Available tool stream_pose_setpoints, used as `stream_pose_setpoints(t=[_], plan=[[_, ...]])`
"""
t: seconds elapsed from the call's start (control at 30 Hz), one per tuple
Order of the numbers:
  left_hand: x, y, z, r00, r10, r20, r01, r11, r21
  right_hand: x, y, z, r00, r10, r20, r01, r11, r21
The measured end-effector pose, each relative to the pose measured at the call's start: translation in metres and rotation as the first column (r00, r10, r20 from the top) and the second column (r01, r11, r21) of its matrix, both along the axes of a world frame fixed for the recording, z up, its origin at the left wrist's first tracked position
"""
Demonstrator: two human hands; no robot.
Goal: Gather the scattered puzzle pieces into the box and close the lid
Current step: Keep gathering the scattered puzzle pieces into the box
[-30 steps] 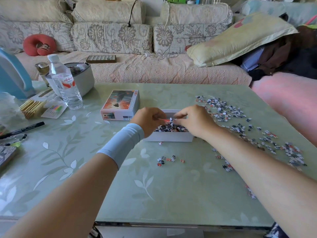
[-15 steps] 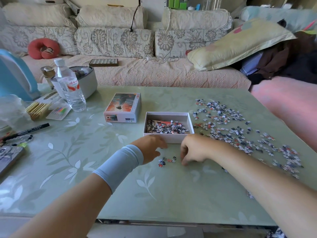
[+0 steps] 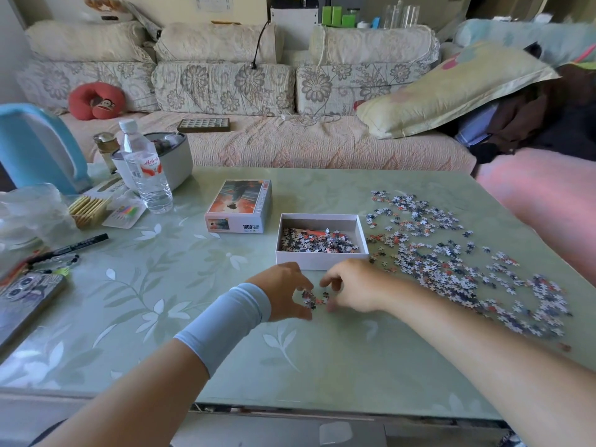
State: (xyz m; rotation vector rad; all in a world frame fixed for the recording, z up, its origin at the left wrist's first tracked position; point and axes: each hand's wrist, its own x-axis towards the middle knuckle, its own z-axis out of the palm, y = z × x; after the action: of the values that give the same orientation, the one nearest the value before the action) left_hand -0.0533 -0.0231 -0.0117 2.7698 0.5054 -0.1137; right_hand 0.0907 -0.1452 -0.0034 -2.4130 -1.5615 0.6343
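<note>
On the head camera I see the left hand (image 3: 283, 293) curled in a C round a small cluster (image 3: 310, 300) of puzzle pieces on the green table (image 3: 161, 285), just in front of the open box (image 3: 322, 262), which holds a layer of pieces. The right hand (image 3: 354, 288) bends its fingers toward the same cluster, but it is blurred and I cannot tell whether it grips anything. The lid (image 3: 240, 204), printed "1000", lies just left of the box, and the scattered pieces (image 3: 451, 256) spread to its right.
</note>
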Motion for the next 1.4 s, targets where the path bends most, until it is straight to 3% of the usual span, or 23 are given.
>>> stream_pose_setpoints(t=[0.33, 0.87, 0.97, 1.1, 1.2, 1.27, 1.4], plan=[[0.009, -0.001, -0.004, 0.998, 0.049, 0.044, -0.043, 0.992, -0.117, -0.003, 0.012, -0.004, 0.999, -0.030, -0.015, 0.030, 0.999, 0.030], [0.013, 0.000, -0.001, 0.999, 0.014, 0.043, -0.015, 1.000, 0.010, -0.004, 0.014, 0.006, 0.999, -0.009, -0.043, 0.009, 1.000, -0.008], [0.014, 0.003, 0.001, 0.997, 0.043, 0.060, -0.040, 0.998, -0.055, -0.002, 0.016, 0.014, 0.998, -0.020, -0.061, 0.021, 1.000, 0.013], [0.021, 0.015, 0.016, 0.967, 0.166, 0.195, -0.119, 0.966, -0.232, 0.015, 0.019, 0.034, 0.991, -0.108, -0.074, 0.120, 0.976, 0.184], [0.036, 0.034, 0.027, 0.882, 0.258, 0.394, -0.193, 0.961, -0.198, 0.032, 0.025, 0.041, 0.974, -0.216, -0.066, 0.223, 0.872, 0.436], [0.046, 0.045, 0.026, 0.852, 0.288, 0.438, -0.229, 0.956, -0.182, 0.041, 0.030, 0.037, 0.963, -0.261, -0.065, 0.256, 0.812, 0.524], [0.056, 0.051, 0.012, 0.898, 0.264, 0.352, -0.243, 0.964, -0.104, 0.049, 0.033, 0.019, 0.980, -0.200, -0.018, 0.192, 0.903, 0.384]])
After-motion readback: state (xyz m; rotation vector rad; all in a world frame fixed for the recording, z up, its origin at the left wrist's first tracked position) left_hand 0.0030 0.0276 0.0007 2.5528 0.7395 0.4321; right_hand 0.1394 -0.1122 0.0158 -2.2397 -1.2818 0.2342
